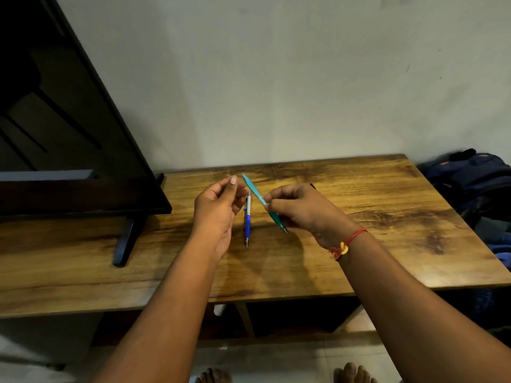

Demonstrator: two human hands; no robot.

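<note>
**Head view: a teal pen held over the middle of the tabletop**

The right hand (297, 210) pinches the teal pen (254, 189) near its midpoint, fingers curled round the barrel. The pen is in the air and slanted, its tip toward the near edge and its other end toward the far edge. The left hand (218, 207) is raised just beside that far end, fingers curled; I cannot tell whether it holds anything. Between the hands a blue-and-white pen (247, 219) lies on the wooden tabletop (387, 217). A dark screen (83, 134) stands at the left edge.
</note>
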